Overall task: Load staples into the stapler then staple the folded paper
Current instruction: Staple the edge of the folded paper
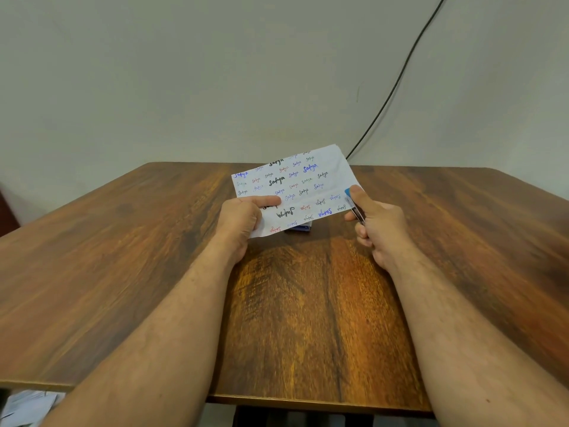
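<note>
Head view: left hand (243, 221) pinches the folded paper (292, 192) above the tabletop (123, 272). Right hand (374, 224) squeezes the stapler (354, 208) on the paper's edge.

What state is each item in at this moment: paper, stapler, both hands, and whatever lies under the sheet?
White folded paper with coloured handwriting: folded, held above the table.
Small blue and silver stapler: clamped at the paper's right edge.
Left hand: grip shut on the paper's left end.
Right hand: grip shut on the stapler.
Small blue box: lying on the brown wooden table, mostly hidden by the paper.
</note>
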